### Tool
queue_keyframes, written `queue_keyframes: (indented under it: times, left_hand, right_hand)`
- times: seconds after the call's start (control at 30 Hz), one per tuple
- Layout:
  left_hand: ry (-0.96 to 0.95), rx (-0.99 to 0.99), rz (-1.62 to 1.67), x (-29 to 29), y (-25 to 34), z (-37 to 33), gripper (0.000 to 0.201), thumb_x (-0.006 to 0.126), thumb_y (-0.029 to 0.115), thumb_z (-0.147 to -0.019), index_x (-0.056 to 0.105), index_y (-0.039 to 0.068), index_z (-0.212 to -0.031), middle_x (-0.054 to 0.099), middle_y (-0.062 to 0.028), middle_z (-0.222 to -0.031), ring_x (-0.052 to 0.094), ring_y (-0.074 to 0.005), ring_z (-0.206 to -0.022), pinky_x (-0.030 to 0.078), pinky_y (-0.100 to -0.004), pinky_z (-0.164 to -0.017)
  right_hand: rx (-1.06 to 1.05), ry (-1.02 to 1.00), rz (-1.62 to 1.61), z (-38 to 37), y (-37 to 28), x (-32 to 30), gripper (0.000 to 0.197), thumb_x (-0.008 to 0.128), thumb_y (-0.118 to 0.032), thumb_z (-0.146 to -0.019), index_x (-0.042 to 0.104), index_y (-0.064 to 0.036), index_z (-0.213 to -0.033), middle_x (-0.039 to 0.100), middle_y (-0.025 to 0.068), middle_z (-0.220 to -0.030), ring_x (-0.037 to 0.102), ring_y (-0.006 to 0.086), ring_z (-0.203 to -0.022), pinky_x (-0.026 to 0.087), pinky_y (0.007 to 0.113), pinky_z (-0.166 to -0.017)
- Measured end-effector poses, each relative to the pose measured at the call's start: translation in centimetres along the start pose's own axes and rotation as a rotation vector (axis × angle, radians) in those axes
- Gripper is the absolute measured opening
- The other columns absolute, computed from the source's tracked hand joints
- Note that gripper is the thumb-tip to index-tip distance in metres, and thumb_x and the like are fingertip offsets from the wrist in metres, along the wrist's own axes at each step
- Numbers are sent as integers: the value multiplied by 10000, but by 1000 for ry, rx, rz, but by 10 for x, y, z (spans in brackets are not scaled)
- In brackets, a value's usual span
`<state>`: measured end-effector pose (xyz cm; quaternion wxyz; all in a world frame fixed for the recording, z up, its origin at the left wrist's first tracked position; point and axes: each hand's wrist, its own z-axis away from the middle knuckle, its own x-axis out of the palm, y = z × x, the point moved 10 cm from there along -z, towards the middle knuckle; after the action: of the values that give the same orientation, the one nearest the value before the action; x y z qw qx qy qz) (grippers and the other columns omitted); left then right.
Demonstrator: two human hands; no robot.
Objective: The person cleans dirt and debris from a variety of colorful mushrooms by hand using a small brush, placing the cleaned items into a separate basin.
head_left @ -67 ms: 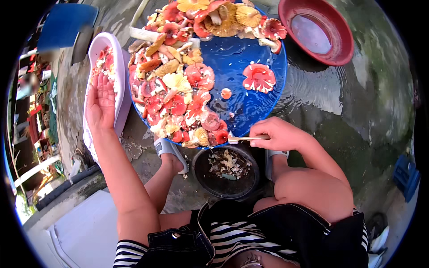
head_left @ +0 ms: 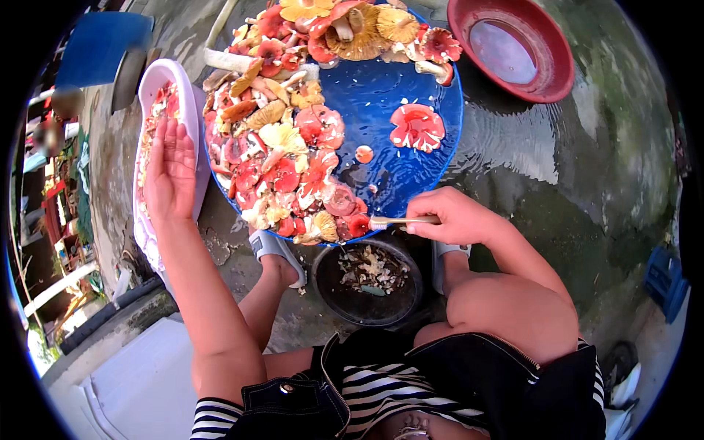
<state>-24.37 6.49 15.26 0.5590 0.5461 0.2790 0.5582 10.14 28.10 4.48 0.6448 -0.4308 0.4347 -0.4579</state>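
Note:
My right hand (head_left: 449, 213) grips a light-coloured toothbrush (head_left: 403, 221) at the near edge of a round blue basin (head_left: 454, 139). The brush head points left, close to a small red mushroom cap (head_left: 358, 224). My left hand (head_left: 173, 172) holds nothing; its palm faces up with fingers stretched out, over the rim of a pale pink tub (head_left: 194, 132). Red and yellow mushrooms (head_left: 282, 174) are heaped along the basin's left and far sides. In the water on its right float a large red cap (head_left: 417, 126) and a small reddish piece (head_left: 364, 154).
A dark round pan (head_left: 345, 312) with scraps stands between my feet, below the basin. At the far right sits a red basin (head_left: 541, 84) with some water. Small pieces lie in the pink tub. A blue plastic object (head_left: 666, 284) is at the right edge of the wet floor.
The left hand has shifted slightly right relative to the pink tub, fingers still stretched. The toothbrush has tilted, so its bristles show more clearly. The view has shifted a little.

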Motion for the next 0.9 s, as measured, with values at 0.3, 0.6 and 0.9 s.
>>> queue_keyframes:
  times: [0.3, 0.6, 0.9]
  left_hand:
    - [-301, -364, -618, 184, -249, 113, 412, 693, 163, -921, 571, 29, -1291, 639, -98, -1202, 635, -194, -1075, 525, -380, -930]
    - [-347, -833, 286, 196, -318, 122, 318, 591, 58, -943, 548, 40, -1257, 646, -107, -1198, 658, -227, -1069, 559, -366, -910]
    - [-301, -741, 201, 185, -298, 129, 278, 398, 150, -1039, 537, 24, -1244, 641, -127, -1149, 661, -240, -1038, 566, -396, -890]
  right_hand:
    - [110, 887, -319, 46, 40, -96, 134, 609, -153, -968, 622, -31, -1023, 567, -7, -795, 516, 85, -687, 405, 244, -607]
    - [-43, 808, 337, 42, 1, -89, 477, 565, -63, -933, 514, -180, -1393, 590, 162, -972, 630, 354, -860, 523, 416, -734]
    - [96, 529, 559, 16, 3, -60, 445, 560, -90, -923, 539, -216, -1350, 623, 167, -943, 648, 384, -730, 532, 476, -622]
